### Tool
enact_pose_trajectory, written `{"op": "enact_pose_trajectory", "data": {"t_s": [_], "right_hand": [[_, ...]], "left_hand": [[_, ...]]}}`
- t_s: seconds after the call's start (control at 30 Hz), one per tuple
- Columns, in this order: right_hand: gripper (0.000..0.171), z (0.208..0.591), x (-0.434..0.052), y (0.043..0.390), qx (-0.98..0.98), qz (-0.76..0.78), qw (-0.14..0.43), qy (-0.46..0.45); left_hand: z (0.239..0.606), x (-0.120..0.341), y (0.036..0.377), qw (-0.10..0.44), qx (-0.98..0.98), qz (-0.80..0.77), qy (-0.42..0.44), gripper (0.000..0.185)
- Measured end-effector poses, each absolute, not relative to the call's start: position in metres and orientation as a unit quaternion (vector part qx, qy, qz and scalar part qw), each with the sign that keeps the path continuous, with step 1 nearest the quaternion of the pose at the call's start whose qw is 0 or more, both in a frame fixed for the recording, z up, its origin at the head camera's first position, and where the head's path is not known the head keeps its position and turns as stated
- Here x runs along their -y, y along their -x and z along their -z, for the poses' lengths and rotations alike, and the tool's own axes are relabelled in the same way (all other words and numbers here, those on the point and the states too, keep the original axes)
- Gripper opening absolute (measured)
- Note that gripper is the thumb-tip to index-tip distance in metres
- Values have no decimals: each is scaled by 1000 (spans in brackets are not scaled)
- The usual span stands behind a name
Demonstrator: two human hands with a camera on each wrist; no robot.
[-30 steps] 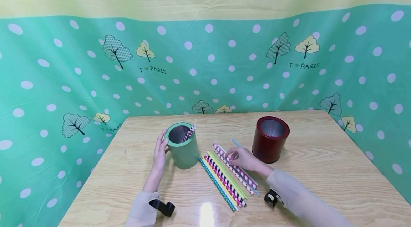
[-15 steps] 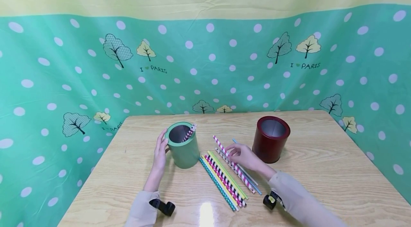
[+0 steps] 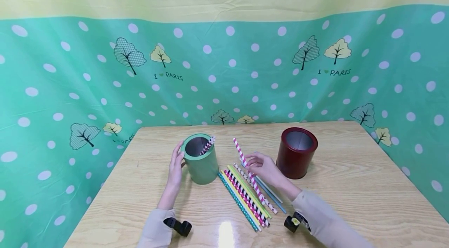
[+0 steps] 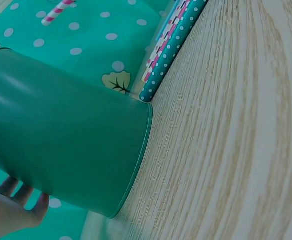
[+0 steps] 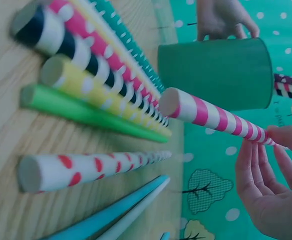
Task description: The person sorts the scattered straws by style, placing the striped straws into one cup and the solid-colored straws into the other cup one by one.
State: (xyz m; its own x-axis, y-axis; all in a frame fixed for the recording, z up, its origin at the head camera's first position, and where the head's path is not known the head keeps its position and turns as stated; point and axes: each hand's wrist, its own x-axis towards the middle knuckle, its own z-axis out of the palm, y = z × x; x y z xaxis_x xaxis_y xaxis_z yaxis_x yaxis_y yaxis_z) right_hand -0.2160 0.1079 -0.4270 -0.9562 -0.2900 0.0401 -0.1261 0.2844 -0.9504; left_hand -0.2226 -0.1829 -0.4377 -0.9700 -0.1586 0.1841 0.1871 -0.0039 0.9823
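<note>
My left hand [image 3: 175,166] rests against the left side of a green can [image 3: 202,168], its fingertips touching the wall near the rim. Some dark-patterned straws [image 3: 207,146] stick out of that can. With thumb and fingers, my right hand [image 3: 264,168] pinches a pink-and-white striped paper straw [image 5: 221,120], held tilted with its lower end above the others. Below lies a row of paper straws: green dotted [image 3: 238,202], black-and-white striped [image 5: 93,63], plain green [image 5: 85,110], red-spotted white [image 5: 85,170] and blue [image 5: 110,210].
A dark red can [image 3: 296,158] stands at the right, just behind my right hand. The wooden table [image 3: 350,185] ends at a green dotted cloth backdrop [image 3: 238,65]. A wrist camera [image 3: 180,227] is strapped to my left forearm.
The pink-and-white striped straw has been lifted from the row and brought up slightly leftward in my right hand. The blue straw has shifted a little. My left hand stays against the green can.
</note>
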Motion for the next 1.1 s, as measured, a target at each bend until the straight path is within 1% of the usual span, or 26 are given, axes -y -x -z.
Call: {"op": "enact_pose_trajectory", "data": {"t_s": [0.2,0.33,0.67,0.83,1.1], "right_hand": [[41,418,-102,213,-776,618,62,105],[43,410,-97,212,-757,643,61,94],[38,387,-85,205,-730,674,21,111],[35,380,-80,204,-705,700,10,113],[36,364,-74,201,-680,725,-4,109]], "left_hand": [[423,177,214,116,698,706,6,45],[422,176,213,116,692,712,5,44],[440,183,224,126,693,710,8,43],[441,183,224,126,692,711,12,43],[439,183,223,125,690,713,12,43]]}}
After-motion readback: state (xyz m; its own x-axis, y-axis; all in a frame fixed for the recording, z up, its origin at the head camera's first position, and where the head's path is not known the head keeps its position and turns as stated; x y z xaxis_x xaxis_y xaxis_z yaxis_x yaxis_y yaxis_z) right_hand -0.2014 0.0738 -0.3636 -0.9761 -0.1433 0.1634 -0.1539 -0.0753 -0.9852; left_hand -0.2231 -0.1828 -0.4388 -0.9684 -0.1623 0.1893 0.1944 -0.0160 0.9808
